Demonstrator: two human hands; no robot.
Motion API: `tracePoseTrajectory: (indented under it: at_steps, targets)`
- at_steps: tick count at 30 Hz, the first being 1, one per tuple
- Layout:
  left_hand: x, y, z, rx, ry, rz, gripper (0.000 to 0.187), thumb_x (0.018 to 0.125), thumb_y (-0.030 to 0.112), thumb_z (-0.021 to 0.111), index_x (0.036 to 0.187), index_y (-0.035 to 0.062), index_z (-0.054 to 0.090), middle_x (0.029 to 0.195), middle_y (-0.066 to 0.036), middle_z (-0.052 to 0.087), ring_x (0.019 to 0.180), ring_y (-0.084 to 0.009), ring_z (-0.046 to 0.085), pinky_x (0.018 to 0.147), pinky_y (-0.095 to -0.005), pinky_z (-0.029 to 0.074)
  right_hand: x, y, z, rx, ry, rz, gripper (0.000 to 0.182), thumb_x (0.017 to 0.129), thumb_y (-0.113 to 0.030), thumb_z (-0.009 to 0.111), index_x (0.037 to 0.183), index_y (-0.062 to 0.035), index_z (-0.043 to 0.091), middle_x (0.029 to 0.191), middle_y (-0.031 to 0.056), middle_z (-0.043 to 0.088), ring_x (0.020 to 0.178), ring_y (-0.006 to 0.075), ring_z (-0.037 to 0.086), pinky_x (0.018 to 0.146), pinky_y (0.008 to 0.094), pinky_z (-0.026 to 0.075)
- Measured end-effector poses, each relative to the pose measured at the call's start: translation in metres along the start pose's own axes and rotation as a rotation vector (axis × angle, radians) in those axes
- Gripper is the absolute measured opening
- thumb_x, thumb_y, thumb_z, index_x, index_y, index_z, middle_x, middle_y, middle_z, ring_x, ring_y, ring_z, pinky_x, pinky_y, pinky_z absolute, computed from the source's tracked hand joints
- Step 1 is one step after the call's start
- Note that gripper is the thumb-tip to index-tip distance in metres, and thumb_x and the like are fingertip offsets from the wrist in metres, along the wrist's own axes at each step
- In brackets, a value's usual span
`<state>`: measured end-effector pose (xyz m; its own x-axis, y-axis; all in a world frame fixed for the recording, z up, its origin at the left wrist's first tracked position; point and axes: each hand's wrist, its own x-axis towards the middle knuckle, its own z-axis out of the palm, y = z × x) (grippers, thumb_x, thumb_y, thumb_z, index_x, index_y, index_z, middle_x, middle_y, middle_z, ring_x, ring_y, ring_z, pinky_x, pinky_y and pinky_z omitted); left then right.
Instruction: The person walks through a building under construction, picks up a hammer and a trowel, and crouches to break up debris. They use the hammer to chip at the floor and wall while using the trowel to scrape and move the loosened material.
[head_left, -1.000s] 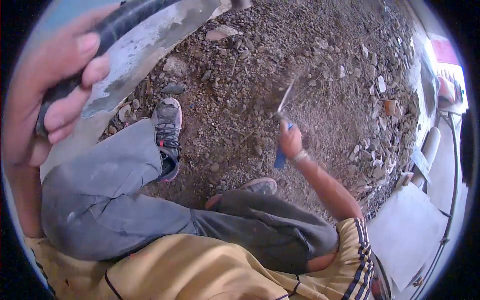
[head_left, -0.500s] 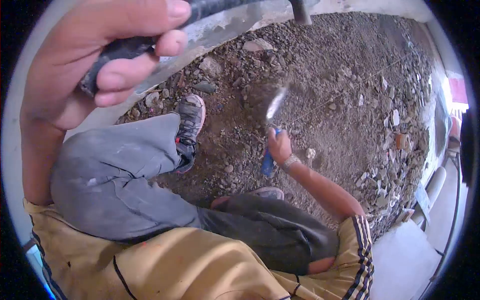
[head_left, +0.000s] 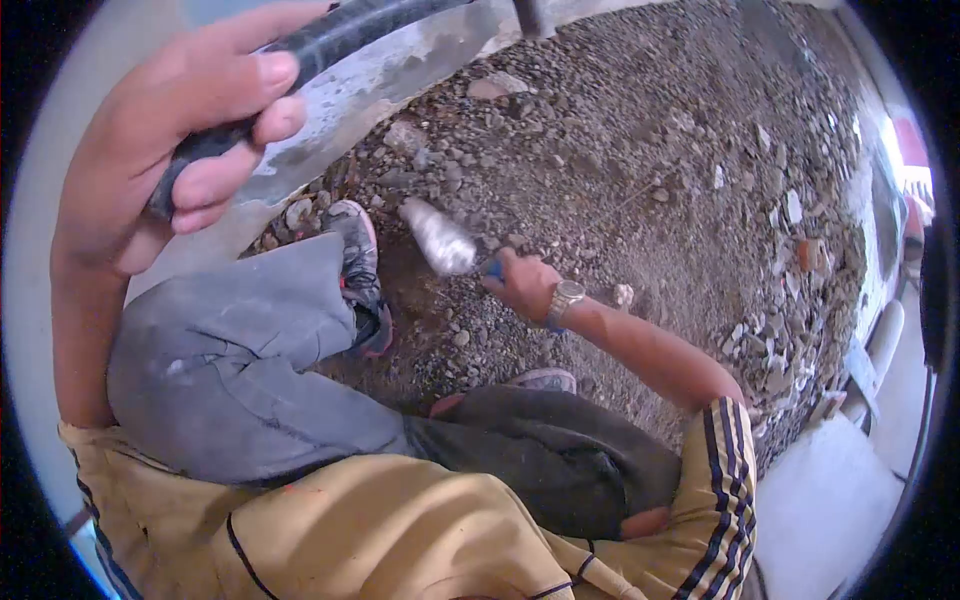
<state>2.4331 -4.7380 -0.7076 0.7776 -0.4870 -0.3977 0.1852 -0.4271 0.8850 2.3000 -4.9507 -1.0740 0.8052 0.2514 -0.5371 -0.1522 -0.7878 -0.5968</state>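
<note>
My left hand (head_left: 185,130) is raised at the upper left, its fingers wrapped round a dark curved bar (head_left: 370,30) that runs to the top edge. Lower and to the right, my right hand (head_left: 525,283) grips the blue handle (head_left: 492,269) of a trowel. The trowel's shiny blade (head_left: 440,238) points up and left over the stony soil (head_left: 600,180), close to my shoe (head_left: 358,245). Motion smears the blade a little, and whether it touches the ground I cannot tell. A metal-banded watch sits on my right wrist.
A pale wall edge (head_left: 340,115) borders the soil at the upper left. Broken tile pieces and a reddish brick chunk (head_left: 810,254) lie at the right. Beyond them are a white slab (head_left: 825,500) and a pipe (head_left: 885,335). My bent legs are below.
My right hand has moved left with the trowel, whose blade has swung from pointing up to pointing up-left near my shoe. The left hand and bar appear slightly further left.
</note>
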Motion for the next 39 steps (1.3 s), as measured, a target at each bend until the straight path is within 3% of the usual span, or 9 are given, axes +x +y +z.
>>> tracePoseTrajectory:
  at_steps: [5, 6, 9, 13, 14, 18, 26, 32, 39]
  targets:
    - [-0.001, -0.006, 0.0, 0.025, -0.007, -0.081, 0.071, 0.091, 0.034, 0.057, 0.147, 0.0004, 0.032, 0.078, 0.003, 0.045, 0.038, 0.0032, 0.032, 0.031, -0.013, 0.027, -0.021, 0.047, -0.032, 0.034, 0.23, 0.063, 0.034, 0.091, -0.033, 0.06, 0.113, -0.0079, 0.057, 0.086, 0.0199, 0.068, 0.079, 0.0394, 0.066, 0.073, 0.0496, 0.052]
    - [-0.002, -0.007, 0.0, 0.042, 0.001, -0.102, 0.074, 0.09, 0.037, 0.059, 0.148, 0.0011, 0.031, 0.076, 0.003, 0.045, 0.037, 0.0026, 0.032, 0.03, -0.0135, 0.026, -0.014, 0.096, -0.034, -0.216, 0.409, -0.26, 0.024, 0.091, -0.025, 0.059, 0.11, -0.0092, 0.06, 0.082, 0.0188, 0.066, 0.077, 0.0363, 0.066, 0.071, 0.0489, 0.052]
    - [-0.006, -0.008, -0.004, 0.108, -0.004, -0.162, 0.08, 0.088, 0.041, 0.063, 0.149, 0.0025, 0.029, 0.073, 0.003, 0.045, 0.036, 0.0015, 0.032, 0.029, -0.0145, 0.025, -0.046, 0.138, -0.061, -0.11, 0.546, 0.235, 0.021, 0.096, -0.027, 0.05, 0.11, -0.0146, 0.058, 0.094, 0.0246, 0.059, 0.075, 0.0424, 0.063, 0.062, 0.0495, 0.052]
    - [-0.007, -0.009, -0.011, 0.14, -0.022, -0.216, 0.081, 0.089, 0.042, 0.064, 0.15, 0.0034, 0.028, 0.073, 0.003, 0.045, 0.036, 0.0009, 0.034, 0.029, -0.015, 0.025, -0.099, 0.157, 0.035, -0.33, 0.389, 0.05, 0.025, 0.097, -0.03, 0.05, 0.106, -0.0068, 0.056, 0.08, 0.023, 0.061, 0.073, 0.0439, 0.064, 0.064, 0.0526, 0.051]
    - [-0.007, -0.01, -0.014, 0.135, -0.025, -0.232, 0.08, 0.089, 0.041, 0.064, 0.15, 0.0034, 0.027, 0.073, 0.003, 0.045, 0.036, 0.0008, 0.034, 0.029, -0.015, 0.025, -0.108, 0.108, 0.053, 0.247, 0.587, 0.232, 0.028, 0.096, -0.032, 0.052, 0.102, -0.0044, 0.056, 0.081, 0.0257, 0.063, 0.075, 0.0449, 0.064, 0.064, 0.0523, 0.05]
    - [0.001, -0.012, -0.019, 0.087, -0.052, -0.209, 0.077, 0.091, 0.038, 0.061, 0.15, 0.0032, 0.026, 0.075, 0.003, 0.045, 0.035, 0.0008, 0.034, 0.029, -0.0148, 0.027, -0.115, 0.03, 0.072, 0.396, 0.129, 0.255, 0.042, 0.092, -0.038, 0.059, 0.112, -0.0022, 0.05, 0.086, 0.0284, 0.066, 0.083, 0.0478, 0.064, 0.073, 0.0541, 0.05]
    - [-0.001, -0.012, -0.014, 0.059, -0.004, -0.086, 0.077, 0.089, 0.041, 0.063, 0.148, 0.002, 0.03, 0.075, 0.004, 0.045, 0.035, 0.0015, 0.033, 0.028, -0.0142, 0.026, -0.092, 0.01, -0.024, 0.07, -0.041, 0.031, 0.042, 0.087, -0.042, 0.062, 0.108, -0.0079, 0.052, 0.085, 0.0222, 0.067, 0.079, 0.0427, 0.066, 0.072, 0.053, 0.051]
    - [-0.002, -0.007, -0.008, 0.07, -0.009, -0.121, 0.068, 0.091, 0.032, 0.058, 0.145, -0.0023, 0.035, 0.077, 0.001, 0.048, 0.04, 0.0024, 0.033, 0.032, -0.0144, 0.026, -0.026, 0.094, -0.096, -0.387, 0.236, -0.066, 0.029, 0.086, -0.033, 0.062, 0.109, -0.0157, 0.061, 0.09, 0.0129, 0.069, 0.081, 0.0328, 0.069, 0.071, 0.0464, 0.056]
    - [-0.005, -0.01, -0.018, 0.005, 0.004, -0.114, 0.074, 0.089, 0.031, 0.064, 0.146, -0.0019, 0.032, 0.075, -0.002, 0.05, 0.039, -0.0003, 0.036, 0.032, -0.0159, 0.028, 0.004, 0.176, -0.157, -0.106, 0.693, 0.317, 0.041, 0.092, -0.042, 0.053, 0.107, -0.0044, 0.058, 0.091, 0.026, 0.067, 0.082, 0.0449, 0.066, 0.074, 0.0524, 0.053]
